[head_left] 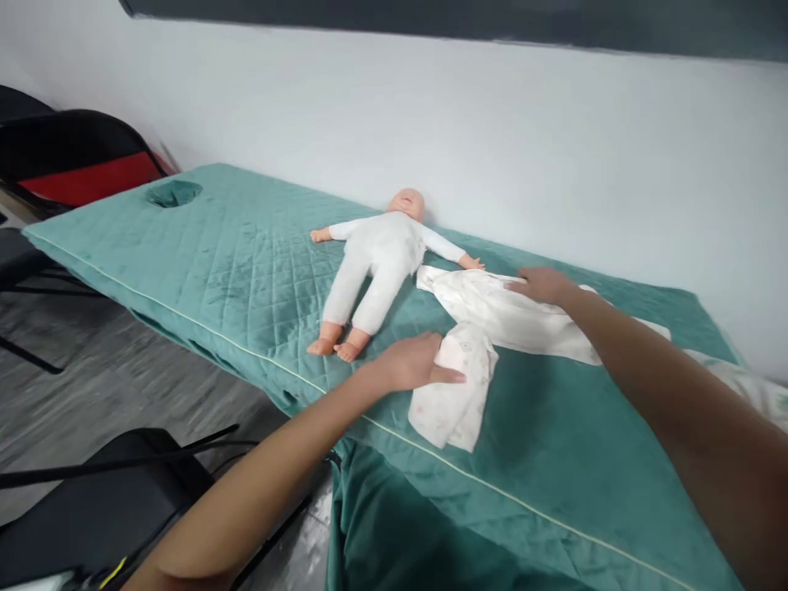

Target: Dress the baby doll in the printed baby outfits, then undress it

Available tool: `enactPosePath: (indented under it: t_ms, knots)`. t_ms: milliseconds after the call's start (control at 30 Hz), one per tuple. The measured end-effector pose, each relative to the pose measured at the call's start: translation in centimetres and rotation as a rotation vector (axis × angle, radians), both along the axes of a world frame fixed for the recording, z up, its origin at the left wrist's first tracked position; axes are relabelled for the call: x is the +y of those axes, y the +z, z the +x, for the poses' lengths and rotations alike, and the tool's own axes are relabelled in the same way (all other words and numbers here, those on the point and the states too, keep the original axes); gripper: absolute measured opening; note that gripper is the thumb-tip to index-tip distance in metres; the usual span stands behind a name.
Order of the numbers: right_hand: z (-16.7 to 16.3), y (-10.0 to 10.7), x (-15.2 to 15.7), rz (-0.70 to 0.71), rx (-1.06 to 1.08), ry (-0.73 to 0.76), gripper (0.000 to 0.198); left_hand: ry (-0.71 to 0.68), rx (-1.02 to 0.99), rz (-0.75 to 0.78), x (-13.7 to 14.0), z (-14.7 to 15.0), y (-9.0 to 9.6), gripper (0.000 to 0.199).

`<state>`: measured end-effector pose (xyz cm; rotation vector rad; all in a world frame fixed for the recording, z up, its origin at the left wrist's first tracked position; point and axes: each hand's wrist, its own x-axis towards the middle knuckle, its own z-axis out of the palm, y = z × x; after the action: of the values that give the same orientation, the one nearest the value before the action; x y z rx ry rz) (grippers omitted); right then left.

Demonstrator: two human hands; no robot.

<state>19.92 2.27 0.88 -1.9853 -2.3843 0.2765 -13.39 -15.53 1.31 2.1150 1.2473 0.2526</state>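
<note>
A baby doll (385, 254) in a white suit lies on its back on a green quilted bed cover, arms spread. To its right lies a white baby garment (523, 320), laid out long, with one end near the doll's hand. A part with small faint prints, the garment's sleeve or a second folded piece (455, 394), reaches toward the front edge; I cannot tell which. My left hand (415, 361) is closed on this printed cloth, thumb on top. On the far side of the white garment, my right hand (542, 285) pinches its upper edge; some fingertips are hidden.
The bed cover (246, 246) has a round face hole (174, 194) at the left end. A white wall runs behind. More pale printed cloth (744, 382) lies at the far right. Black chairs (116, 476) stand at the lower left, and a black-and-red chair (86, 160) at the upper left.
</note>
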Motion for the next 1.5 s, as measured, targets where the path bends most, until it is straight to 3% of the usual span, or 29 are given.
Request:
enactPosePath:
  t_ms: [133,267,367,467,567,733,800,900,967,1033,1167,1233,1300,1367,1433,1500]
  knots:
    - [1.7,2.2,-4.0,0.037,-0.115,0.080,0.032,-0.116,-0.061,0.133,-1.3,3.3,-0.7,0.037]
    - [1.6,5.2,-9.0,0.156,-0.154,0.261,0.038,-0.137,-0.131,0.459,-1.3,6.1,1.1,0.028]
    - [1.3,7.9,-13.7,0.240,-0.108,0.437,0.042,-0.138,-0.051,0.714,-0.5,8.7,2.4,0.024]
    - [1.6,10.3,-18.3,0.279,-0.096,0.498,0.040,-0.234,0.082,0.801,0.4,11.2,3.3,0.029]
    - [3.3,12.0,-22.0,0.248,-0.084,0.427,0.035,-0.313,0.191,0.915,0.8,12.7,4.4,0.030]
    - [6.4,12.5,-26.2,0.079,0.011,0.095,0.039,-0.249,0.158,1.312,0.2,13.6,7.1,0.023]
    - [6.4,11.9,-27.4,0.016,0.150,-0.009,0.047,-0.223,0.068,1.459,-0.3,14.2,7.7,0.019]
    - [4.4,10.5,-28.4,-0.021,0.567,-0.154,0.060,-0.132,-0.144,1.571,-1.4,15.5,7.9,0.017]
    - [2.4,9.2,-28.4,-0.071,0.906,-0.243,0.068,-0.053,-0.280,1.518,-2.7,16.3,7.6,0.026]
    - [0.4,7.7,-28.1,-0.132,1.257,-0.260,0.065,-0.014,-0.374,1.372,-4.5,16.8,7.2,0.033]
    - [-2.2,5.1,-26.4,-0.174,1.805,-0.269,0.041,-0.156,-0.572,1.000,-7.5,15.5,6.5,0.030]
    - [-2.8,4.3,-25.5,-0.195,1.932,-0.318,0.036,-0.219,-0.668,0.879,-7.6,13.7,6.4,0.023]
    - [-3.5,4.1,-24.7,-0.238,1.993,-0.292,0.036,-0.134,-0.680,0.804,-6.7,11.9,6.4,0.026]
    - [-4.3,4.2,-24.1,-0.278,2.005,-0.219,0.043,0.004,-0.645,0.675,-5.4,10.5,6.3,0.051]
    - [-5.1,4.5,-23.6,-0.302,1.996,-0.164,0.051,0.051,-0.655,0.443,-4.5,10.0,5.9,0.081]
    - [-5.9,4.7,-23.3,-0.319,2.010,-0.135,0.052,0.068,-0.726,0.218,-4.2,10.0,5.2,0.092]
